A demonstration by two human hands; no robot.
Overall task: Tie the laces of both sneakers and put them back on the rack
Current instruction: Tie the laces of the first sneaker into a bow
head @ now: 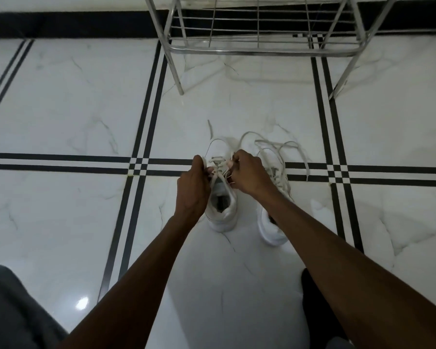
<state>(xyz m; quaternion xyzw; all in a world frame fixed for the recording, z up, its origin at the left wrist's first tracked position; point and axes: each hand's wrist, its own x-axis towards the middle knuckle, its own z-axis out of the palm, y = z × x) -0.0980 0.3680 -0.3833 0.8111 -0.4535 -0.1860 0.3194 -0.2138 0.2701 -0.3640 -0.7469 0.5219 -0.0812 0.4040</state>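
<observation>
Left sneaker point(222, 197): on the floor point(61, 117) before me, laces mid-tie.
Left hand point(193, 183): pinching one lace.
Right hand point(248, 176): pinching the other.
Risk: uneven pull, and the knot slips.
Right sneaker point(275, 222): just beside, loose laces point(285, 147) may snag.
Rack point(257, 34): beyond, bare.

Both forearms bare, no sleeves showing; grey clothing point(8, 311) (perhaps trousers) at lower left.

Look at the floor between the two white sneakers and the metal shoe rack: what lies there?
Head view: only bare marble floor between the sneakers and the rack, plus loose lace ends near the shoes.
</observation>
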